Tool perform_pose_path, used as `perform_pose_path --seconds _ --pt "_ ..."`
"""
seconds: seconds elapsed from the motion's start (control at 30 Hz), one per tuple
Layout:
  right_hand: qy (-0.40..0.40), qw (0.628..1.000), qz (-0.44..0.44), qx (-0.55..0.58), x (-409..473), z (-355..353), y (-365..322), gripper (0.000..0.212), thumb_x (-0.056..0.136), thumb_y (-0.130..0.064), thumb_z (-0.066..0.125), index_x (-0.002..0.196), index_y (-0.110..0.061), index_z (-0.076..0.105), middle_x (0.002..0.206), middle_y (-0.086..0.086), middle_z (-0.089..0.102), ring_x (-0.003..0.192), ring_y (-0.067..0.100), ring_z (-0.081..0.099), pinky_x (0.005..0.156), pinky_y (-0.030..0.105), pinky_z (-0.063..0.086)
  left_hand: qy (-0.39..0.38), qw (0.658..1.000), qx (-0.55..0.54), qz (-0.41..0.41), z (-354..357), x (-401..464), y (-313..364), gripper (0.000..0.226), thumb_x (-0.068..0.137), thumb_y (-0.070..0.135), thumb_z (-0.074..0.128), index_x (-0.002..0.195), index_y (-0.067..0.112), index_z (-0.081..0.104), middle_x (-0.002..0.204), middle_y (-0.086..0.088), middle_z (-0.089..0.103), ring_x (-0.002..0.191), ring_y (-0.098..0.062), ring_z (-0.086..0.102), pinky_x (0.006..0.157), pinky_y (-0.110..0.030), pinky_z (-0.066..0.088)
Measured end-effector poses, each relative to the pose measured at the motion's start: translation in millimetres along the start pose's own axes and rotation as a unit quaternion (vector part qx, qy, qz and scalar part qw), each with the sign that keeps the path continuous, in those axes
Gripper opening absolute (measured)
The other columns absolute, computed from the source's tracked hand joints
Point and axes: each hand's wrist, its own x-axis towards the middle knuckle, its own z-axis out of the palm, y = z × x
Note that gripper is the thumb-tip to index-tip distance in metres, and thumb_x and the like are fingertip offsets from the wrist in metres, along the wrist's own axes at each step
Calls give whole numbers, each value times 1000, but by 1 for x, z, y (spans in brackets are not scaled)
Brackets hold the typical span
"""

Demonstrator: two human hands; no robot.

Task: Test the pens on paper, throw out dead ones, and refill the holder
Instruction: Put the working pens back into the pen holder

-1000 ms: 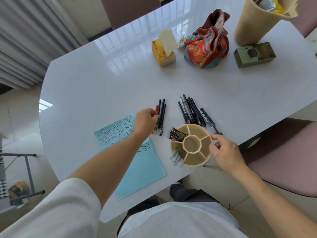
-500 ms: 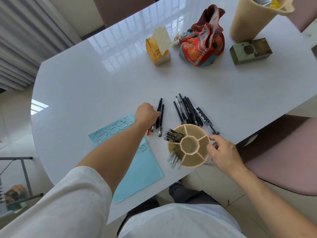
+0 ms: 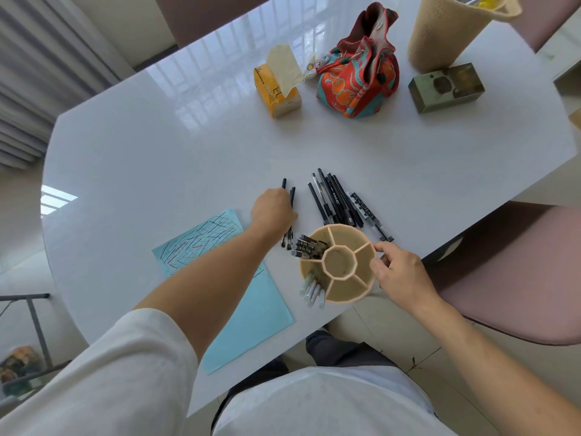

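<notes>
While a second ago the left hand (image 3: 274, 212) only rested at the near end of the small pen group (image 3: 290, 215), it now lies over the middle of those pens, fingers curled down onto them, seemingly gathering them, though the grip itself is hidden. The right hand (image 3: 397, 273) still pinches the rim of the holder (image 3: 339, 264), which stands at the table (image 3: 188, 158) edge with two compartments filled. Scribbled paper (image 3: 251, 309) suggests testing is done; refilling likely continues, with the bigger pile (image 3: 338, 201) waiting beside.
</notes>
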Motion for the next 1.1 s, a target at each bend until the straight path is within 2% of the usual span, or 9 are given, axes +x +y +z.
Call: perform_pose_path --seconds 0.1,0.27,0.37,0.47,0.53,0.63,0.73,0.83,1.1 --pt "-1 1000 3 2 0 0 -1 19 95 -23 56 109 -28 68 67 0 64 67 22 64 69 43 56 -17 999 -27 -1 -2 3 8 15 72 13 63 62 10 51 62 -4 54 57 -22 56 42 -23 32" --pt "-4 1000 5 10 -1 0 0 21 98 -25 55 115 -26 68 69 -1 64 67 19 62 70 43 55 -17 997 -59 36 4 9 30 14 88 23 47 89 9 53 75 -4 57 63 -17 55 46 -27 37" --pt "-6 1000 4 11 -1 -1 -1 21 98 -26 54 115 -27 67 71 -2 65 67 17 61 68 41 55 -21 998 -34 40 12 17 38 26 96 29 49 79 10 54 78 -8 62 63 -20 57 51 -29 46" --pt "-7 1000 2 13 -1 -1 -1 20 99 -26 54 114 -27 67 70 -4 62 64 13 57 64 36 50 -15 999 -39 26 13 23 44 44 95 43 58 66 11 52 65 -4 61 56 -16 57 49 -27 47" --pt "-6 1000 2 13 -1 0 1 19 98 -26 54 113 -26 67 67 -4 60 61 13 54 63 35 49 -27 998 -46 15 8 26 48 39 92 36 62 65 8 60 59 -4 64 56 -17 64 48 -27 51" --pt "-4 1000 -8 10 0 -2 -1 21 100 -26 53 116 -28 68 69 -4 63 62 15 56 67 38 52 -57 997 -56 7 0 32 54 19 78 8 50 63 5 62 59 -7 67 56 -19 69 42 -25 52" --pt "-11 999 -43 0 3 -6 -10 27 103 -28 53 125 -29 68 98 -2 73 86 17 65 81 40 55 -83 994 -72 -2 -4 35 55 16 75 7 52 63 6 62 50 -4 66 41 -14 65 33 -22 48" --pt "-7 998 -67 -10 10 -10 -20 32 104 -32 55 132 -23 67 119 0 71 103 18 64 92 43 54 -101 990 -97 -12 -4 37 48 15 74 7 57 62 3 65 45 -4 65 41 -15 66 47 -32 60" --pt "13 1000 -20 10 -9 -8 -13 43 98 -38 65 136 -20 63 102 -3 68 94 17 66 89 41 56 -77 947 -300 -82 -19 18 4 15 77 14 71 80 0 65 57 -11 70 52 -20 71 46 -23 54"
